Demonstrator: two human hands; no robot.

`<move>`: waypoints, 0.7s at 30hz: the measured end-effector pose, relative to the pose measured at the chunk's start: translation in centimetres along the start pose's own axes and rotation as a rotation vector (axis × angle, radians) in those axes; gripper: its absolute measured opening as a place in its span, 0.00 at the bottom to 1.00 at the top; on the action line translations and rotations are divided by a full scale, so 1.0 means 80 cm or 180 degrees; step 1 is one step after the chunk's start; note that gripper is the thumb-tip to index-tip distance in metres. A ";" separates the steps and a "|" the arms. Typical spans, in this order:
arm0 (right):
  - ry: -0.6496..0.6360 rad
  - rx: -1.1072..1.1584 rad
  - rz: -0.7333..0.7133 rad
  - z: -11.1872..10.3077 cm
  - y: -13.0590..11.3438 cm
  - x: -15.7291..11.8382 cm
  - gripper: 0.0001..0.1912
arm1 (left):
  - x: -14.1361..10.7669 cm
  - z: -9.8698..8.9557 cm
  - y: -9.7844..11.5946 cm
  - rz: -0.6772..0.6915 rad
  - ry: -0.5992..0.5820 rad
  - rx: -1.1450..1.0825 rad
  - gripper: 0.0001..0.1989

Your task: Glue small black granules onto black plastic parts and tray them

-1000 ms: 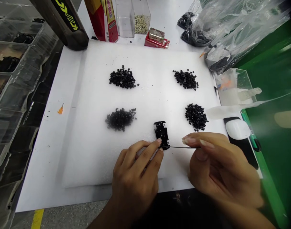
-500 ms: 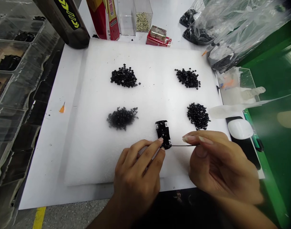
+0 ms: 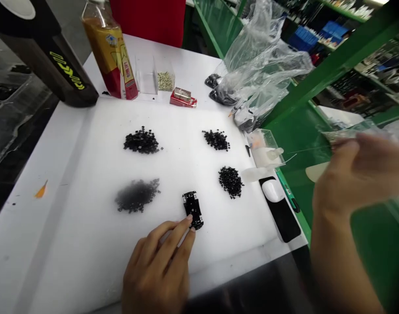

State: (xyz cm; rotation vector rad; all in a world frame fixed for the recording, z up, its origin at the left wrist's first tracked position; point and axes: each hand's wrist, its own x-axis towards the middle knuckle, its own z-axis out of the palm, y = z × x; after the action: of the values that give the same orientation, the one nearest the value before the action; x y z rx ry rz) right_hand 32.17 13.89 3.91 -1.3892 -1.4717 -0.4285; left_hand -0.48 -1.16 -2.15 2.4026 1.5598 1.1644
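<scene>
Black part (image 3: 192,205) under outstretched left fingers (image 3: 180,230)

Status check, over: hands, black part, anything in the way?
Left hand on near end of black part. Right hand out at right, blurred, grip unclear. Part lies on white pad, only left hand partly covering it.

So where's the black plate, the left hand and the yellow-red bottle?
Black plate (image 3: 194,206): head view, its middle.
Left hand (image 3: 156,267): head view, back of the hand.
Yellow-red bottle (image 3: 110,54): head view, its side.
</scene>
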 end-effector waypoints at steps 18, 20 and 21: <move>-0.0520 0.0178 -0.0108 0.001 -0.124 -0.034 0.09 | -0.001 0.004 0.005 -0.0101 0.0088 -0.0044 0.17; -0.1789 0.0083 -0.0339 0.026 -0.136 -0.039 0.07 | -0.001 0.003 0.005 -0.0107 0.0055 -0.0035 0.17; -0.2265 -0.0058 -0.0412 0.043 -0.136 -0.040 0.06 | -0.001 0.003 0.005 -0.0109 0.0061 -0.0038 0.17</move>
State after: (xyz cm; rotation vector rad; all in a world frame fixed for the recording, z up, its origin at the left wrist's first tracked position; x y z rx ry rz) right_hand 20.47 12.07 3.83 -1.5465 -2.1383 -0.0093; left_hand -0.03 -1.34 -2.17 2.3547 1.5881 1.1904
